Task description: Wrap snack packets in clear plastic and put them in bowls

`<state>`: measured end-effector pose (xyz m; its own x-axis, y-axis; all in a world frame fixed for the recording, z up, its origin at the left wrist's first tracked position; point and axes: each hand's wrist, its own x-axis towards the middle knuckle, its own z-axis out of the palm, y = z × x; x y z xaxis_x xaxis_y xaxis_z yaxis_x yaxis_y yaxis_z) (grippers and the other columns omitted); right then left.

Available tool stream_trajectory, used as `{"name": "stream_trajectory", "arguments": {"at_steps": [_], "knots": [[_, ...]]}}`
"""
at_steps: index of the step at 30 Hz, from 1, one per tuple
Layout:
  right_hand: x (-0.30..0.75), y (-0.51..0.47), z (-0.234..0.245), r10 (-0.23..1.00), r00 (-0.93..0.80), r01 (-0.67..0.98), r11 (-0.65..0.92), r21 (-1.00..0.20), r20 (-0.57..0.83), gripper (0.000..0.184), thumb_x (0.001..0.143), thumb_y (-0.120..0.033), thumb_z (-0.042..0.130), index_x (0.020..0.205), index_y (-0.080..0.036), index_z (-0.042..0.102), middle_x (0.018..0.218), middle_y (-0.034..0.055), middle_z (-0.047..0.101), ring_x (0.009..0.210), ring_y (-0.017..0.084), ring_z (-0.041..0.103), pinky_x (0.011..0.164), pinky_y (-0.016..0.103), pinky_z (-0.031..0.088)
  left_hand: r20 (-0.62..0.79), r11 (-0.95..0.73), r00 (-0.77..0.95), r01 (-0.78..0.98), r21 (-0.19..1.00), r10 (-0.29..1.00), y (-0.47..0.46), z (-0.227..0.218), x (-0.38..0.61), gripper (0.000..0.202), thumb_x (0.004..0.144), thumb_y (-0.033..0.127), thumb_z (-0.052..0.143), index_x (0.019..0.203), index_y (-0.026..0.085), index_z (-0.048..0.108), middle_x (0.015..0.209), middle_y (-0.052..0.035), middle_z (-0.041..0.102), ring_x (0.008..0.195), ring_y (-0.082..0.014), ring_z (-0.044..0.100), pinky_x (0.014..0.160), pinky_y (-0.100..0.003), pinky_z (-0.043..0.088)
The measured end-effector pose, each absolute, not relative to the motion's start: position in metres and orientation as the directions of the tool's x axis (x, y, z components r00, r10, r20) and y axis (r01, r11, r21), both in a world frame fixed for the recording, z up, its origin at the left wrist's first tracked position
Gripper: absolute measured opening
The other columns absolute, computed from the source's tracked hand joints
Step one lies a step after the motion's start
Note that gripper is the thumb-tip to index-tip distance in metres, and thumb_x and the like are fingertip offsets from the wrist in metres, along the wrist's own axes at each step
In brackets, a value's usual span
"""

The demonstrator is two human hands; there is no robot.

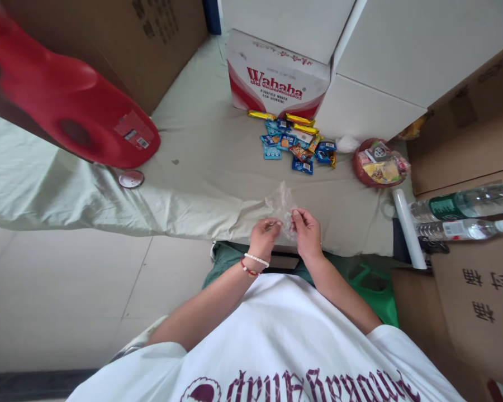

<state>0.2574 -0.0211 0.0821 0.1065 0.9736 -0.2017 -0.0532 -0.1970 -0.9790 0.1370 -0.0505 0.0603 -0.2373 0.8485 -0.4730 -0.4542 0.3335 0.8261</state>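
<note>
Both of my hands meet at the near edge of a pale green cloth [201, 162] and pinch a small clear plastic bag [280, 202] between them. My left hand [263, 237], with bead bracelets on the wrist, grips the bag's left side. Fingers closed, my right hand [307, 232] grips its right side. The bag stands crumpled above the fingers. Beyond it lies a pile of small snack packets [295, 140], blue, yellow and orange.
A Wahaha water carton [276, 75] and white boxes [373, 72] stand behind the packets. A red bowl of snacks [379, 163], a white roll [408, 228] and two water bottles [465, 215] lie right. A red plastic object [67, 100] sits left, brown cartons [478, 312] around.
</note>
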Motion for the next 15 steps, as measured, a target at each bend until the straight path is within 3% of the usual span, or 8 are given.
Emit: {"name": "stream_trajectory", "arguments": {"at_steps": [4,7,12,15], "knots": [[0.274,-0.004,0.084,0.929,0.193,-0.272,-0.259,-0.927,-0.316,0.037,0.075,-0.053,0.082,0.092,-0.025,0.065,0.084,-0.0024,0.065,0.072,0.012,0.06,0.064,0.024,0.054,-0.576,0.307,-0.298,-0.616,0.725,0.761,-0.037,0.056,0.117,0.034,0.071,0.038,0.08,0.086,0.023,0.054,0.08,0.0023,0.063,0.076,-0.0142,0.064,0.067,-0.026,0.054],[0.289,0.012,0.076,0.875,0.248,-0.32,-0.331,-0.888,-0.416,0.034,0.079,-0.05,0.079,0.089,-0.026,0.057,0.083,-0.003,0.064,0.069,0.012,0.062,0.06,0.024,0.054,-0.59,0.327,-0.35,-0.58,0.746,0.727,-0.022,0.053,0.097,0.024,0.081,0.032,0.067,0.087,0.024,0.045,0.075,0.0038,0.058,0.07,-0.0124,0.063,0.066,-0.026,0.053],[0.302,0.042,0.056,0.854,0.286,-0.097,-0.426,-0.899,-0.435,0.022,0.088,-0.044,0.067,0.087,-0.025,0.055,0.064,-0.007,0.052,0.045,0.008,0.044,0.04,0.019,0.03,-0.515,0.414,-0.42,-0.311,0.855,0.747,0.01,0.041,0.069,0.013,0.086,0.027,0.058,0.083,0.024,0.046,0.062,0.0071,0.043,0.049,-0.0096,0.041,0.05,-0.023,0.035],[0.312,0.064,0.049,0.891,0.228,0.077,-0.418,-0.905,-0.392,0.024,0.087,-0.046,0.068,0.086,-0.023,0.059,0.059,-0.0081,0.047,0.041,0.007,0.036,0.039,0.021,0.024,-0.427,0.417,-0.433,-0.123,0.9,0.794,0.029,0.036,0.047,0.02,0.083,0.028,0.066,0.072,0.023,0.05,0.058,0.0043,0.043,0.056,-0.0143,0.047,0.055,-0.028,0.038]]}}
